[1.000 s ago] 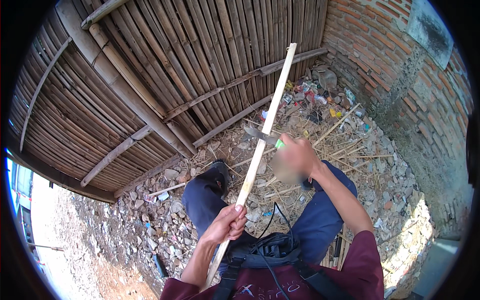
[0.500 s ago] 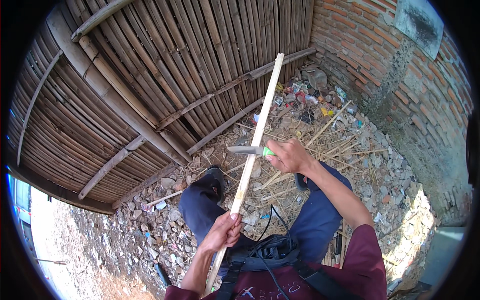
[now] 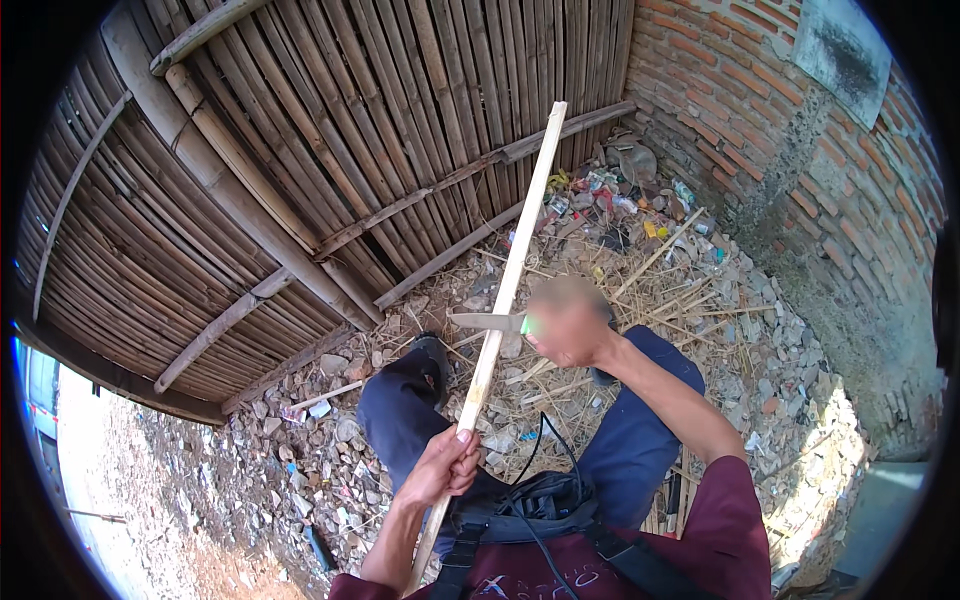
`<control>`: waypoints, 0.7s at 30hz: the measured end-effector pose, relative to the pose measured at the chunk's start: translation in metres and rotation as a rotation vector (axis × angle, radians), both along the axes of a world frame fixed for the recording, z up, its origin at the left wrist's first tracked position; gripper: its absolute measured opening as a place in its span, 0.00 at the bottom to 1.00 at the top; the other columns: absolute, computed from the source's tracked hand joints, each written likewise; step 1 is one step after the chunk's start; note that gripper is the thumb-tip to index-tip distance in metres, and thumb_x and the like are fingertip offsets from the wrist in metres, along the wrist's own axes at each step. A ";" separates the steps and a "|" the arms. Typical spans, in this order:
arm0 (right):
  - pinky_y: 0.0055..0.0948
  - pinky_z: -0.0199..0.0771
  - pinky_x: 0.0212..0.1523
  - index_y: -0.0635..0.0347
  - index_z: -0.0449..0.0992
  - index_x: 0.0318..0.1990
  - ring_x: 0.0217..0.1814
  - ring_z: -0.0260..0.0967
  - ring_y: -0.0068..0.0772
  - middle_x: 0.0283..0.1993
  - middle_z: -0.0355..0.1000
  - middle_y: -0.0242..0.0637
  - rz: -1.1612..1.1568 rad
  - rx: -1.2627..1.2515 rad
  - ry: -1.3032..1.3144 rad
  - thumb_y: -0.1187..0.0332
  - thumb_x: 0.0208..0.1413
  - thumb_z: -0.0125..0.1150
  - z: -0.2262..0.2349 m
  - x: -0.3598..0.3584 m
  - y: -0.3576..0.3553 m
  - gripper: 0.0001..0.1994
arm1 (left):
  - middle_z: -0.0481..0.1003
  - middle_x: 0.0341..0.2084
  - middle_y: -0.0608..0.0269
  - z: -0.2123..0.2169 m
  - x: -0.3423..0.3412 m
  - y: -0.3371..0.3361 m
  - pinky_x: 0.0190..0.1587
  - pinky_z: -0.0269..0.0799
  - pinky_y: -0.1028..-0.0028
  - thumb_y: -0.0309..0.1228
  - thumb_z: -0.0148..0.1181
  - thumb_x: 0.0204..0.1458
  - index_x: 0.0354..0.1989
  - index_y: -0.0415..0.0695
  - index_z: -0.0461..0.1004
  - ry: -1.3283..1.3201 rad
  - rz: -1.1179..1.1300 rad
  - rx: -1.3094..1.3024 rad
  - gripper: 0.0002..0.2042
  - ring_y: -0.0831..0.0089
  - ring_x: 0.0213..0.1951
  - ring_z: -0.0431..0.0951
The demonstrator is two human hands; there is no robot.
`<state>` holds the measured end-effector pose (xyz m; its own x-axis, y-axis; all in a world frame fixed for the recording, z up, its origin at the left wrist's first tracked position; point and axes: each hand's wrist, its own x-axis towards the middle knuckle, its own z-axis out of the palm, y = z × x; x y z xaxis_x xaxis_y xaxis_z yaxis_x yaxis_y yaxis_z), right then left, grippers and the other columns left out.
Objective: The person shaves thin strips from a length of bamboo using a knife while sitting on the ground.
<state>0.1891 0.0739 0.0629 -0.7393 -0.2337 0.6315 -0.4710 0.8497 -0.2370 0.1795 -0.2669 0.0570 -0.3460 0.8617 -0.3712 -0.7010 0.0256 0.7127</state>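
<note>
A long, pale split-bamboo strip runs at a slant from beside my lap up toward the slatted wall. My left hand is closed around its lower part, above my left thigh. My right hand, partly blurred, grips a knife by its green handle, of which only a bit shows. The blade points left and lies across the strip at about its middle; whether its edge bites into the strip I cannot tell.
A bamboo slat wall rises ahead and to the left, a brick wall to the right. Stones and bamboo scraps cover the ground around my feet, with litter in the far corner. A black cable loops over my waist bag.
My right hand and the knife have shifted slightly down along the strip, toward me. My left hand keeps its hold in nearly the same place.
</note>
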 end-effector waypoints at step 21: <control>0.50 0.68 0.35 0.62 0.67 0.50 0.32 0.75 0.56 0.31 0.73 0.50 -0.151 -0.288 -0.286 0.68 0.62 0.59 0.001 -0.005 0.020 0.13 | 0.54 0.19 0.76 0.002 0.004 0.016 0.17 0.55 0.78 0.46 0.41 0.78 0.37 0.46 0.63 0.300 -0.007 -0.192 0.19 0.84 0.17 0.52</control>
